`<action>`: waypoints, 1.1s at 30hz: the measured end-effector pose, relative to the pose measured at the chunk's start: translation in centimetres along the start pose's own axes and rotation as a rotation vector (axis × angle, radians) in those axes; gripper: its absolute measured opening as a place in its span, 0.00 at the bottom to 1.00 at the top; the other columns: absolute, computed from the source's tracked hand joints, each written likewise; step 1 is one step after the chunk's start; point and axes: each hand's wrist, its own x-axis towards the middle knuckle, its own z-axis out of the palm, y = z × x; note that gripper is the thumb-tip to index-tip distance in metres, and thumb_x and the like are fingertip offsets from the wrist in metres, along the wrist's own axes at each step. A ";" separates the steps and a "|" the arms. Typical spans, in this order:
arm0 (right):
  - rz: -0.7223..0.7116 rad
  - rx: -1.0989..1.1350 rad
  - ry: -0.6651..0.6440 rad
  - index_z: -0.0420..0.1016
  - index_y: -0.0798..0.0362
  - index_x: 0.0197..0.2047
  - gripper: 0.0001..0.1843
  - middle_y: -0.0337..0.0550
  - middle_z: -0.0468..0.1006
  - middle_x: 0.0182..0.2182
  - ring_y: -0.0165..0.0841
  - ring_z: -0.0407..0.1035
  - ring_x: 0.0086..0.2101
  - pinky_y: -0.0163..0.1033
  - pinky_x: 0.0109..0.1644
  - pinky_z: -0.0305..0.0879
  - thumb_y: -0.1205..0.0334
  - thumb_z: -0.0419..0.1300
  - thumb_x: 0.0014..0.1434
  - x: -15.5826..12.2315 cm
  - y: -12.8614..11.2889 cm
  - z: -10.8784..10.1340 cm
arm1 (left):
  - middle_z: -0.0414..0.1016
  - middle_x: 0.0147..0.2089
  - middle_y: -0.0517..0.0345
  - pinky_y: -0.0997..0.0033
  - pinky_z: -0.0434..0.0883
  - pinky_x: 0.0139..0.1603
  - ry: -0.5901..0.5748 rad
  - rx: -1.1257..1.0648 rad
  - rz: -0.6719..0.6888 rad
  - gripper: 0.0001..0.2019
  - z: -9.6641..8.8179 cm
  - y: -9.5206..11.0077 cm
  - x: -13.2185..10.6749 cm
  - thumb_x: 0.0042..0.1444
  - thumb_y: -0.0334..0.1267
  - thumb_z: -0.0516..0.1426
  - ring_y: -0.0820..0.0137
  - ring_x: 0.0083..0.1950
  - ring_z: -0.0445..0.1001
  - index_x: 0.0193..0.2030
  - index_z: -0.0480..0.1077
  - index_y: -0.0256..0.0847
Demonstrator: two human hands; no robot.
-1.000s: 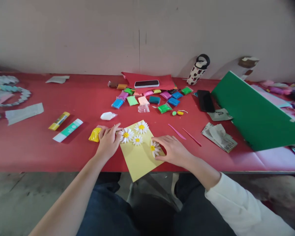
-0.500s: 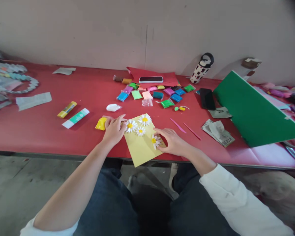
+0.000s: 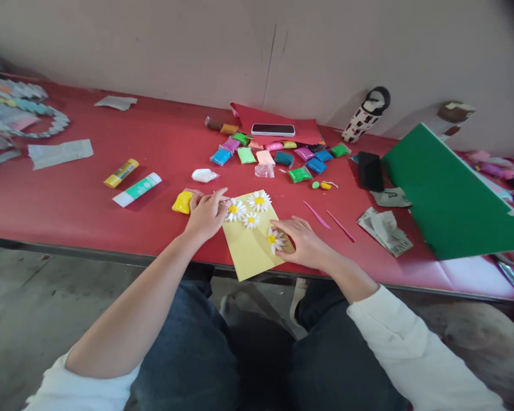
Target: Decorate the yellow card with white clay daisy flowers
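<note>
A square of yellow paper (image 3: pixel 252 245) lies on the red table, its lower corner jutting over the front edge. Three white daisies with yellow centres, among them this daisy (image 3: pixel 259 200), sit grouped on its upper part. My left hand (image 3: pixel 206 217) rests at the paper's upper left corner, fingers apart, beside the leftmost daisy (image 3: pixel 235 209). A bag of yellow clay (image 3: pixel 182 202) lies against the back of that hand. On the paper's right side, my right hand (image 3: pixel 304 244) has thumb and forefinger round another daisy (image 3: pixel 275 240), gripping its edges.
Clay packets (image 3: pixel 264 158) in several colours lie behind the paper, near a white phone (image 3: pixel 273 130). Two pink tools (image 3: pixel 317 214) lie to the right. Glue sticks (image 3: pixel 137 189) lie left. A green board (image 3: pixel 449 200), dark phone (image 3: pixel 370 171) and patterned bottle (image 3: pixel 364 117) stand or lie right.
The camera view has shifted and tilted slightly. The daisy at my right hand has turned a little and shifted slightly on the paper; my left hand keeps its place.
</note>
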 end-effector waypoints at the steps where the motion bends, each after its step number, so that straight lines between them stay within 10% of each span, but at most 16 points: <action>1: -0.004 -0.001 0.000 0.59 0.45 0.64 0.35 0.46 0.72 0.56 0.42 0.65 0.57 0.57 0.68 0.49 0.58 0.63 0.54 0.0 0.0 0.1 | 0.78 0.54 0.56 0.50 0.45 0.69 0.002 -0.004 0.004 0.21 0.0 0.0 0.0 0.67 0.44 0.44 0.60 0.64 0.64 0.64 0.59 0.45; 22: 0.088 0.147 0.007 0.56 0.42 0.67 0.35 0.47 0.64 0.63 0.46 0.57 0.62 0.58 0.64 0.56 0.51 0.61 0.58 0.3 -0.2 -0.6 | 0.76 0.56 0.54 0.48 0.41 0.70 -0.039 -0.029 -0.028 0.24 -0.1 0.1 0.2 0.66 0.43 0.43 0.60 0.65 0.63 0.67 0.55 0.43; 27: 0.116 0.125 0.155 0.64 0.46 0.62 0.24 0.46 0.69 0.61 0.41 0.62 0.60 0.53 0.64 0.59 0.55 0.54 0.64 4.2 1.8 -0.9 | 0.74 0.59 0.53 0.46 0.38 0.71 -0.059 -0.042 -0.005 0.25 -0.4 0.0 0.1 0.65 0.44 0.44 0.59 0.66 0.61 0.68 0.54 0.43; 33: 0.032 0.006 -0.049 0.55 0.49 0.68 0.44 0.51 0.60 0.66 0.48 0.56 0.64 0.58 0.66 0.55 0.53 0.66 0.53 10.0 2.6 -1.4 | 0.63 0.67 0.50 0.46 0.34 0.71 -0.199 0.006 0.125 0.39 -1.0 -1.4 -0.1 0.56 0.52 0.56 0.56 0.70 0.55 0.71 0.48 0.46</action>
